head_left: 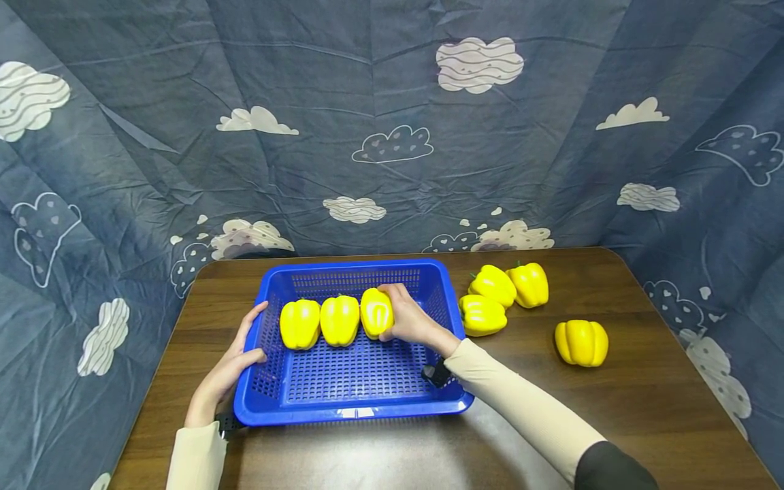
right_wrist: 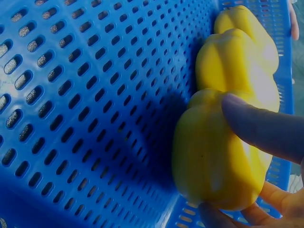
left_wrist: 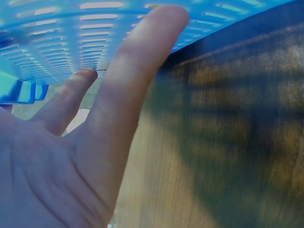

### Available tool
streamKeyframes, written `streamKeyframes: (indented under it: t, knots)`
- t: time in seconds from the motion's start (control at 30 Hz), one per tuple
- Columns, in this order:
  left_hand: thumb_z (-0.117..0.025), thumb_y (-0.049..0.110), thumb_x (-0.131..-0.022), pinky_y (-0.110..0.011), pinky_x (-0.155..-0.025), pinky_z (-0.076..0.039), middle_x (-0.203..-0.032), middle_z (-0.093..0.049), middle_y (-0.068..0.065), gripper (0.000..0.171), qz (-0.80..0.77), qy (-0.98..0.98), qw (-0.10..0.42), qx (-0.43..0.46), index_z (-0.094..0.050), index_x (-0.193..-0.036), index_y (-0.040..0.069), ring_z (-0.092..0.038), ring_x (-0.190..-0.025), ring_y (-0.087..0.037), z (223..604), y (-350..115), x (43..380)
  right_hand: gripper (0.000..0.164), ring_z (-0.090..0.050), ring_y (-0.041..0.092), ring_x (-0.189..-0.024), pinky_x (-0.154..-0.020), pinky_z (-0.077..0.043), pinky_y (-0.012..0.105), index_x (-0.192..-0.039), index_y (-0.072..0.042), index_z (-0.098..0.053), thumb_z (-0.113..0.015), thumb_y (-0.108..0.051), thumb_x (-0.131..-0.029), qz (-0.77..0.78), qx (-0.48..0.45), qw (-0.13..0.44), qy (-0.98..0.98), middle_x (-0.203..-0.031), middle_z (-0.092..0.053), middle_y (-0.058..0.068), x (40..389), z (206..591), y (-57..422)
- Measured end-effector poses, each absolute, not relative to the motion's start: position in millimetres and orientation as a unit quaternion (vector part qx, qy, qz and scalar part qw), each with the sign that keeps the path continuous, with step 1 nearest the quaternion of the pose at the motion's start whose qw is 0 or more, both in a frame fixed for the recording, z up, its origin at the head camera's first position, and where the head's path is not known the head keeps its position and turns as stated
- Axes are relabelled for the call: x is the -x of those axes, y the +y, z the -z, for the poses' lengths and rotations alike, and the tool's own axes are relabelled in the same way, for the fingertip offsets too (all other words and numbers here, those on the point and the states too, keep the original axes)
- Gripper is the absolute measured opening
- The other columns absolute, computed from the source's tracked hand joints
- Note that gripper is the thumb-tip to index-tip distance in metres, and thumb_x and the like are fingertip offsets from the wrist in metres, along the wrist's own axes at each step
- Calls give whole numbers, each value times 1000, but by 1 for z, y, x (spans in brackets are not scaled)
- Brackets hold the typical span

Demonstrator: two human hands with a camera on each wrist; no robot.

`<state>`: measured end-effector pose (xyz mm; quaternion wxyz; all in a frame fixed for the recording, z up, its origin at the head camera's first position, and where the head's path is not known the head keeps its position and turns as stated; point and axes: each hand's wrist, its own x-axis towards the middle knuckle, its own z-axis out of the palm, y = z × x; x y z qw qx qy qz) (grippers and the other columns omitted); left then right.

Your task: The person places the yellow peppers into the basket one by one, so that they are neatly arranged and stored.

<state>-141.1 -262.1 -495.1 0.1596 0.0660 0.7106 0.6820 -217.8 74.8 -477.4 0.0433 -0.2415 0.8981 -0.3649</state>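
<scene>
1. From where I stand, the held yellow pepper (head_left: 375,314) is inside the blue basket (head_left: 355,413), just beside the middle pepper (head_left: 339,321), with the left-end pepper (head_left: 299,325) completing the row. I can't tell whether its underside meets the basket floor.
2. The right hand (head_left: 410,316) pinches it, thumb on the near end and fingers around the far end. The left hand (head_left: 228,371) is spread at the basket's left end, its thumb and fingers apart and fairly straight against the wall and rim.
3. I'd guess it is light and fairly stiff; the glossy skin looks slick, and if it's real, a hard squeeze could bruise it. The broad lobed body offers the best hold, thumb opposite fingers, rather than any stem.
4. Its long axis runs roughly near to far, across the basket's length, leaning slightly. The middle pepper shows a small stem nub at its far end; on the held one I see no stem, so I can't say which end leads.
</scene>
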Motion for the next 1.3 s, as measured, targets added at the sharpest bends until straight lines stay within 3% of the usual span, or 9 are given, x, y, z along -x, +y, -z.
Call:
streamKeyframes:
  t: [1.03, 1.3]
  knots:
    - [-43, 0, -79, -58, -90, -36, -154, 4, -16, 87, -677, 715, 165, -55, -7, -152, 31, -18, -130, -50, 494, -261, 140, 78, -50, 34, -110, -97, -40, 45, -130, 4, -46, -85, -6, -62, 347, 192, 53, 916, -123, -48, 22, 214, 468, 78]
    - [-44, -2, -78, -52, -88, -38, -153, 1, -17, 88, -684, 709, 159, -64, -7, -152, 30, -22, -126, -48, 494, -261, 139, 74, -48, 36, -115, -98, -38, 45, -132, 5, -45, -82, -7, -69, 371, 198, 46, 906, -128, -47, 23, 210, 450, 87]
